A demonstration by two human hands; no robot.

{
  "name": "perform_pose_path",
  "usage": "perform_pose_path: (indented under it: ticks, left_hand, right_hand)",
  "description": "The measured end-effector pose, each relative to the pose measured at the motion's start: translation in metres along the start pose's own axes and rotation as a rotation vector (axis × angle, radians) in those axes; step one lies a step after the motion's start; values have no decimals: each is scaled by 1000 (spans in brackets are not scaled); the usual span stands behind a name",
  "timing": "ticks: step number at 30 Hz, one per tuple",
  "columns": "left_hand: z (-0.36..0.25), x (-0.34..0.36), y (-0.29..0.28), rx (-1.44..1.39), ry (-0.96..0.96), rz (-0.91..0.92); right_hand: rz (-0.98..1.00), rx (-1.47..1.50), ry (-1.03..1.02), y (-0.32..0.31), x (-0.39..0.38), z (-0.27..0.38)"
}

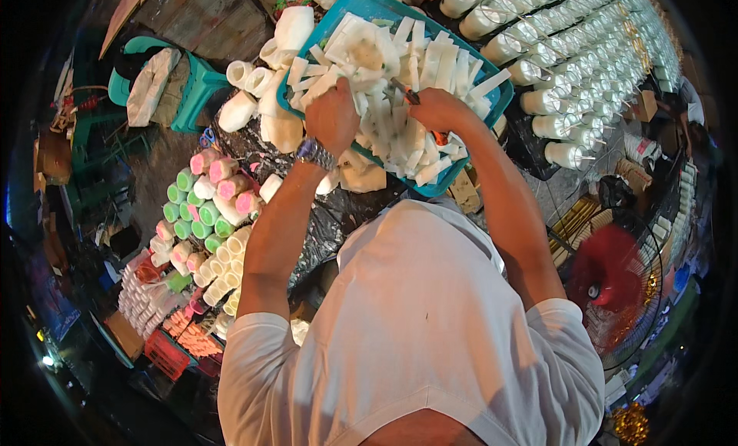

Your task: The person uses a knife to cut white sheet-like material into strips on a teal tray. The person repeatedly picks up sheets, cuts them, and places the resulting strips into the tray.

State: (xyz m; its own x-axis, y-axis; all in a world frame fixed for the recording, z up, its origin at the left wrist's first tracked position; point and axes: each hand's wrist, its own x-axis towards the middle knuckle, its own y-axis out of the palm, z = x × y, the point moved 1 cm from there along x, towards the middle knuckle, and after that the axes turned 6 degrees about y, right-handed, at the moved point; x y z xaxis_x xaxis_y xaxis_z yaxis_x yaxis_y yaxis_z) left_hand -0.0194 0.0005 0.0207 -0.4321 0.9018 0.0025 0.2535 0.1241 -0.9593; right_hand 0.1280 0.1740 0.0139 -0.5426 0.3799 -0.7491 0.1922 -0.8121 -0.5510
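Observation:
A teal plastic tub (503, 100) is heaped with pale, waxy-looking strips and chunks (430, 61). My left hand (333, 117), with a watch on the wrist, is closed over the tub's left part, against the pieces; what its fingers hold is hidden. Over the right part, my right hand (440, 111) is wrapped round a knife-like tool (411, 96). Its dark end points toward the left hand, and a bit of orange shows below the palm. A larger translucent, bowl-like white piece (370, 50) lies on the heap beyond both hands.
Rows of white cylinders with protruding sticks (569, 100) stand at the right. White, rounded blocks (280, 92) lie left of the tub. Green and pink cylinders (204, 204) are stacked further left, near a teal plastic stool (198, 92). A red-bladed fan (611, 281) stands at the lower right.

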Motion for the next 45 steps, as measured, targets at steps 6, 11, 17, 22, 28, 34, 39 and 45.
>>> perform_pose_path:
  ticks: [6,11,17,22,28,34,39,45]
  left_hand:
    - [-8,39,-48,-28,192,155]
    - [-1,44,-26,-87,64,239]
    - [27,72,-37,-218,275,212]
    - [46,80,-52,-268,358,399]
    - [58,78,-72,-631,186,609]
    - [28,72,-30,-254,268,201]
    - [19,58,-25,-198,163,173]
    - [22,65,-21,-217,184,190]
  right_hand:
    - [-492,129,-96,18,-50,-21]
    - [-611,56,-92,35,-47,-7]
    - [-568,-17,-96,39,-50,13]
    - [-518,-237,-77,33,-27,31]
    - [-383,-270,23,9,-25,14]
    - [-427,-12,-21,6,-54,-10]
    - [-688,-15,-136,31,-65,7]
    - [-794,-79,-192,28,-55,54]
